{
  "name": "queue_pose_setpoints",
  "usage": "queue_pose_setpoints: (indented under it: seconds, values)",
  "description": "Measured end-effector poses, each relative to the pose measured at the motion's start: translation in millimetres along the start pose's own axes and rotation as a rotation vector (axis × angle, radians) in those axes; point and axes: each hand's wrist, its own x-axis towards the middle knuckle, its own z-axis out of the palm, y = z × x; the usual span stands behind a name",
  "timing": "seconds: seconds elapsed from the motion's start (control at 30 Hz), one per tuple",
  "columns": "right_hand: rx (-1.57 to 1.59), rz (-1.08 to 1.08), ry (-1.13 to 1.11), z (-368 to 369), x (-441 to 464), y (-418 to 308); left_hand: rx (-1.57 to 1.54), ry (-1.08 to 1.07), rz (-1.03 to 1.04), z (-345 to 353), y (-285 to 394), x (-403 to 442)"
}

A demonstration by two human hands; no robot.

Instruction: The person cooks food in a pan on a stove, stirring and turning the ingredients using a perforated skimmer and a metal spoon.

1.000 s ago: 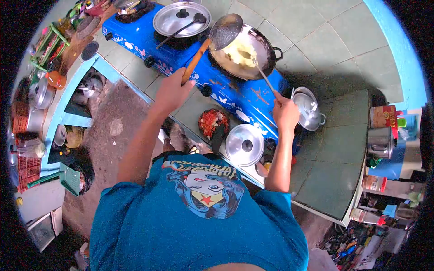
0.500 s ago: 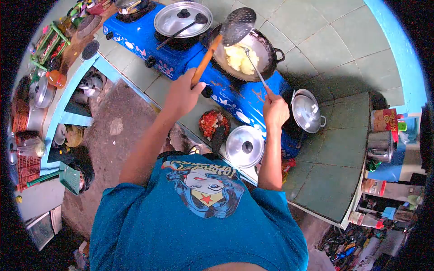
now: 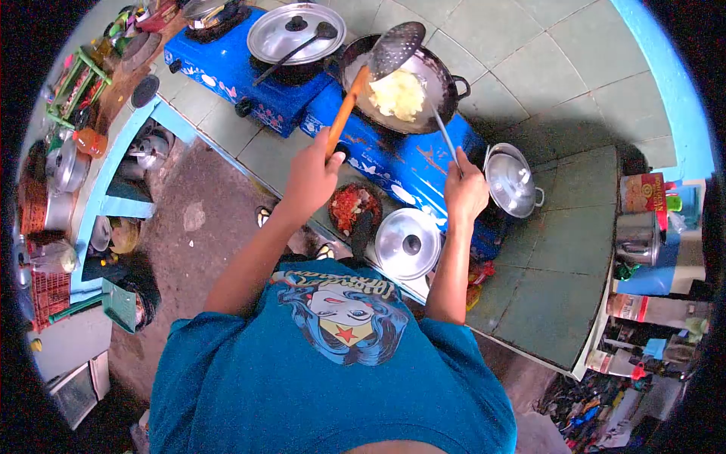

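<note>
My left hand [image 3: 311, 178] is closed round the orange-brown wooden handle of a skimmer [image 3: 398, 48], whose dark perforated head is tilted above the wok. In my right hand [image 3: 466, 195] is the thin metal handle of a spatula [image 3: 440, 125]; its far end reaches into the wok, where the food hides its tip. Pale yellow food [image 3: 398, 97] lies heaped in the dark two-handled wok [image 3: 442, 72]. The wok sits on a blue gas stove [image 3: 393, 163].
A lidded pan [image 3: 281, 47] with a black ladle across its lid stands left of the wok. Nearer me are a mortar of red chili paste [image 3: 354, 210] and a silver lid [image 3: 399, 256]. A lidded silver pot [image 3: 508, 185] is to the right on the tiled counter [image 3: 563, 280].
The skimmer has shifted slightly down and left with my left hand. My right hand has turned and moved a little to the right with the spatula. The view has shifted slightly.
</note>
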Motion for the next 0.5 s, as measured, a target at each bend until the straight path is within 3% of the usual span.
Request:
queue_pose_setpoints:
  seconds: [0.07,0.17,0.5]
  values:
    - [0.099,0.038,0.093,4.2,-1.2,-1.2,-0.021,0.071,0.023,0.6,-1.3,-2.4]
    - [0.018,0.067,-0.120,27.3,-3.8,4.7,0.018,0.049,-0.075,-2.5,9.1,-7.1]
    - [0.137,0.014,-0.092,30.8,9.6,11.2,0.009,0.073,-0.056,-6.4,-3.3,1.7]
